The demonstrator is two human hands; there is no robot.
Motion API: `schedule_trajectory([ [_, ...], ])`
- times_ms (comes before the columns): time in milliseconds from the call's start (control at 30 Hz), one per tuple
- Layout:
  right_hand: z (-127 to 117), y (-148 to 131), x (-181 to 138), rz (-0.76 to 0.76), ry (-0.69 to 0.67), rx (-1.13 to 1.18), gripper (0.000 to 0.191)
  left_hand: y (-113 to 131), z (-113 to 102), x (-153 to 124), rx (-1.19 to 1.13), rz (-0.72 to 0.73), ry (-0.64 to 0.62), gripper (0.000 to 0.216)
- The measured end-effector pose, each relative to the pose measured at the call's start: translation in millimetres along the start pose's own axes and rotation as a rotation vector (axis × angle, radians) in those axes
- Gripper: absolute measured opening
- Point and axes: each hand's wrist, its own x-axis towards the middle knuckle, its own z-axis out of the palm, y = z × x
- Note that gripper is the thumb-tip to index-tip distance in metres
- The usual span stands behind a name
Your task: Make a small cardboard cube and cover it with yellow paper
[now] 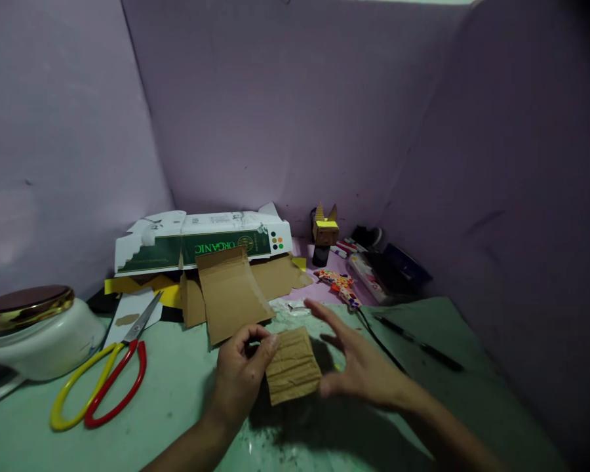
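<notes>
My left hand [240, 375] pinches the left edge of a small square piece of corrugated cardboard [295, 370], held just above the green table [167, 406]. My right hand [358, 364] hovers at the piece's right side, fingers stretched out and spread, its thumb close to the cardboard's lower right edge. I cannot tell whether it touches it.
Yellow-and-red scissors [103, 380] lie at the left beside a white pot with a gold lid [34, 331]. A flattened "ORGANIC" carton [201, 246] and brown cardboard flaps [231, 292] lie behind. A small cardboard figure [324, 233], a patterned glue gun [341, 285], boxes and a black pen [417, 344] sit at the right. Purple walls enclose the table.
</notes>
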Motion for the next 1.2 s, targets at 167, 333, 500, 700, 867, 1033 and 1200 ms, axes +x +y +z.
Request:
schedule_trajectory([
  [167, 34, 0, -21, -0.048, 0.037, 0.373, 0.108, -1, 2, -3, 0.019, 0.033, -0.046, 0.030],
  [333, 32, -9, -18, -0.032, 0.090, 0.378, 0.076, -3, -3, -9, -0.143, 0.048, -0.349, 0.049],
  [500, 18, -8, -24, 0.031, -0.051, 0.566, 0.100, -2, -1, -15, 0.152, 0.208, -0.367, 0.062],
  [700, 13, -9, -19, 0.171, 0.061, 0.729, 0.060, -6, 3, -12, 0.072, 0.140, -0.349, 0.054],
  [867, 26, -19, -16, 0.203, 0.232, 0.775, 0.038, -4, 4, -12, -0.018, 0.113, -0.247, 0.031],
  [1033, 27, -19, -20, 0.081, 0.258, 0.691, 0.024, -2, 2, -19, 0.048, 0.358, -0.251, 0.014],
  [1200, 27, -16, -20, -0.056, 0.287, 0.612, 0.018, -2, 2, -21, 0.058, 0.425, -0.240, 0.013],
])
